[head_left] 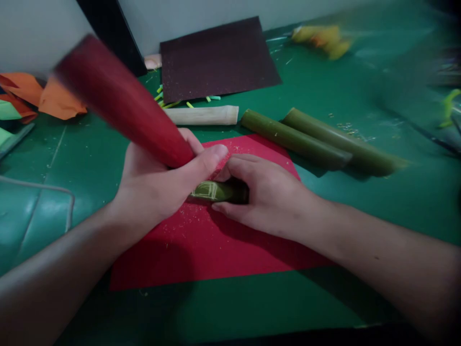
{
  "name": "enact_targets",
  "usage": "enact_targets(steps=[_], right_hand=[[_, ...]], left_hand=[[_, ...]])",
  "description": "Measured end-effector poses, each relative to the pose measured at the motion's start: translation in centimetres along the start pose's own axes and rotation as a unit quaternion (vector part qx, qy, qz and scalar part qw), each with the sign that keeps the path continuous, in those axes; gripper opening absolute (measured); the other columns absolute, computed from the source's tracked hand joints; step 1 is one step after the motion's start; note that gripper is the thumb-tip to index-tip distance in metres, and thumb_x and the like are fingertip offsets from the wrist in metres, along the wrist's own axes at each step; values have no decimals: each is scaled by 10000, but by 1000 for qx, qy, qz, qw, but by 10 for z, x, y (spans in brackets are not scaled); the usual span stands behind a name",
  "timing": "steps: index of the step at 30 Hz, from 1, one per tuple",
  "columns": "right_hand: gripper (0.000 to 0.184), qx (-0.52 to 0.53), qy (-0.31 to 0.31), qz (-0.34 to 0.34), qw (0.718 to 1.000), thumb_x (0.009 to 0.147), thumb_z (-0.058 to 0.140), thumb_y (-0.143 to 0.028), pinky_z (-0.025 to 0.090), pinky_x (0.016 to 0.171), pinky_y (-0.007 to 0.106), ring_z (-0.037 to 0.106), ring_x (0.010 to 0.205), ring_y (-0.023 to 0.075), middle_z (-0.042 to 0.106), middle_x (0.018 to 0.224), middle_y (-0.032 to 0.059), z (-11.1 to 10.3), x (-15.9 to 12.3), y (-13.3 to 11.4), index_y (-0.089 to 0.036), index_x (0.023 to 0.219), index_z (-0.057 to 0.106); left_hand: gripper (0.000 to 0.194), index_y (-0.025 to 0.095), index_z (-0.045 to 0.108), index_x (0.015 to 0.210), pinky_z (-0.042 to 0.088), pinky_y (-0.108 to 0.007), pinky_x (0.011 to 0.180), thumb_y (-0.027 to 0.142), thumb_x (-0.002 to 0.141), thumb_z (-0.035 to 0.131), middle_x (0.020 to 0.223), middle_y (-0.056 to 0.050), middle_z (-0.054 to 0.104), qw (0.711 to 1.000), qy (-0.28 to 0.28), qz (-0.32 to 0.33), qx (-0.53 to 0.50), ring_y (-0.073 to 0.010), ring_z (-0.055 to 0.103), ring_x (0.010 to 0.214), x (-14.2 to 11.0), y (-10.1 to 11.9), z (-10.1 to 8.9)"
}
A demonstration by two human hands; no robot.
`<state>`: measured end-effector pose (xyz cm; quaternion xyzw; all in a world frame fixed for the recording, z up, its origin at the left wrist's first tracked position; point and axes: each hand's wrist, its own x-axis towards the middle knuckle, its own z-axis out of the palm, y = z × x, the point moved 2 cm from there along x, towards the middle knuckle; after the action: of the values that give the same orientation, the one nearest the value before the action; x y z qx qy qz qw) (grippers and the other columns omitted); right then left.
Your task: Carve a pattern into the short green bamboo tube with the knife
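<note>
The green worktop runs back to a pale wall at its far edge; its left and right edges are cut off, and its near edge shows only as a dim line. A red sheet lies near the middle, a strip of green surface showing between it and the near edge. A dark sheet lies toward the far edge, beside a black panel cropped at the top. The left hand curls round a red cylinder, burying its lower end, so whether that end meets anything below cannot be told; the blurred upper end leans toward the far left. The right hand clasps a carved bamboo piece above the red sheet, fingers on its far side, thumb on the near; its left end is hidden by the left hand. Two green bamboo tubes lie alongside the sheet's right edge, narrowing the room there. Crumpled orange paper sits at the far left, a yellow object too blurred to identify near the far edge, and a pale bamboo tube, partly covered, before the dark sheet. Pale crumbs dot the red sheet.
</note>
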<state>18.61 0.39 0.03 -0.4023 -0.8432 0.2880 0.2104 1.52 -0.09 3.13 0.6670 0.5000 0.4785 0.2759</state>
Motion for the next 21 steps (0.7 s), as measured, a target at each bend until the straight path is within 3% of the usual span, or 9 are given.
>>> enact_targets(steps=[5, 10, 16, 21], right_hand=[[242, -2, 5, 1, 1000, 772, 746, -260, 481, 753, 335, 641, 887, 222, 715, 979, 69, 2, 0, 0, -155, 980, 682], [298, -6, 19, -15, 1000, 784, 755, -291, 472, 758, 336, 644, 898, 230, 714, 955, 73, 3, -1, 0, -137, 1035, 707], [249, -6, 34, -39, 999, 787, 768, -300, 439, 705, 312, 602, 802, 193, 675, 865, 54, 1, -1, 0, -122, 953, 712], [234, -8, 29, -29, 999, 795, 781, -323, 413, 660, 297, 577, 746, 170, 652, 818, 40, 0, -1, 1, -128, 894, 697]], left_hand=[[289, 214, 650, 607, 514, -233, 497, 356, 814, 793, 536, 30, 585, 999, -29, -13, -19, -124, 624, 554, 0, 4, 7], [298, 192, 588, 593, 518, -197, 531, 287, 837, 731, 564, 39, 587, 997, -35, -60, -25, -94, 600, 560, -9, 0, 18], [278, 183, 588, 618, 499, -153, 520, 227, 866, 706, 557, 57, 573, 998, -39, 13, -44, -64, 572, 530, -12, -6, 19], [282, 184, 590, 615, 501, -143, 510, 226, 871, 702, 557, 56, 576, 997, -56, 17, -59, -62, 583, 536, -12, -7, 18]])
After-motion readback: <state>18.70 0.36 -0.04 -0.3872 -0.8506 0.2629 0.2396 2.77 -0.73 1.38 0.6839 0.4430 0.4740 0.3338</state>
